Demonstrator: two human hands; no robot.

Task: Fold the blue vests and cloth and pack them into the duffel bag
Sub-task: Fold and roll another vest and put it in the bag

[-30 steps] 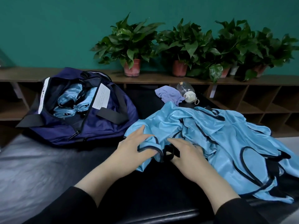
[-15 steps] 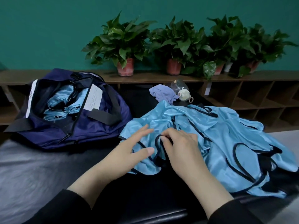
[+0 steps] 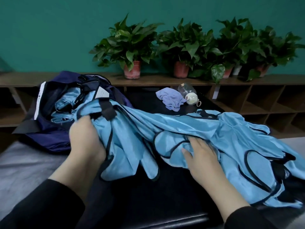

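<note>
1. Filling the lower half of the view, a dark padded tabletop (image 3: 148, 204) with a leather-like sheen carries everything; its left part (image 3: 24, 162) looks greyer under the light.
2. Behind it runs a low wooden shelf unit (image 3: 264, 103) with open compartments, set against a teal wall (image 3: 57, 30).
3. At the left rear of the tabletop lies the navy duffel bag (image 3: 47, 138), its top open, with light blue vest fabric (image 3: 64, 104) already inside and a white tag (image 3: 102, 93) at its opening.
4. The left hand (image 3: 84, 134) is raised just in front of the bag; its grip is closed on a bunched edge of a blue vest (image 3: 125, 134), fingers curled into the fabric near a black strap (image 3: 108, 111), so the cloth hangs and partly hides the bag's right side.
5. A pile of blue vests (image 3: 239, 138) with black trim spreads across the right of the tabletop.
6. The right hand (image 3: 199, 151) rests on that pile, fingers spread fairly flat with the tips sunk in the folds; whether that grip pinches anything I cannot tell.
7. Behind the pile lies a crumpled lavender cloth (image 3: 170, 98), and touching it on the right is a clear bottle (image 3: 188, 92) on its side.
8. Potted plants (image 3: 132, 47) in reddish pots line the shelf top.
</note>
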